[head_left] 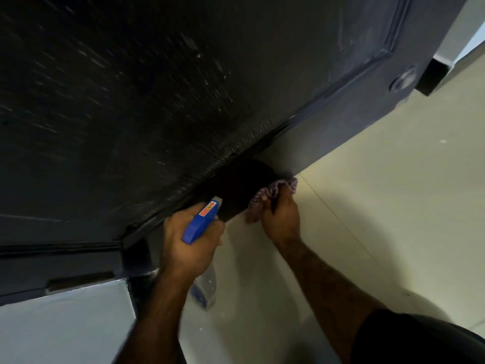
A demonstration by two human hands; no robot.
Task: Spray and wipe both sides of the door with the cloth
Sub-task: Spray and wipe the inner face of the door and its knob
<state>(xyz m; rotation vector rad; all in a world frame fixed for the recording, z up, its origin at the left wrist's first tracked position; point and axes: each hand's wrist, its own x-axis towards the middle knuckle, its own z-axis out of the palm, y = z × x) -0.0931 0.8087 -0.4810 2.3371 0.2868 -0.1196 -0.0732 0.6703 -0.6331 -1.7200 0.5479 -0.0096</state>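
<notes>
Head view: left hand [187, 241] grips spray bottle [200, 223], right hand [280, 219] clutches cloth [273, 191].

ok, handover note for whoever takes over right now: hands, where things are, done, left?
Left hand: grips the blue-headed spray bottle, nozzle toward the dark door.
Right hand: fingers bunched round the checked cloth, which is pressed low on the door near its bottom edge, just above the pale floor.
Done: droplets and streaks show on this face, so it has been sprayed; how much has been wiped, I cannot tell.
Left: finish wiping this face, then spray and wipe the other side, which is out of view.
</notes>
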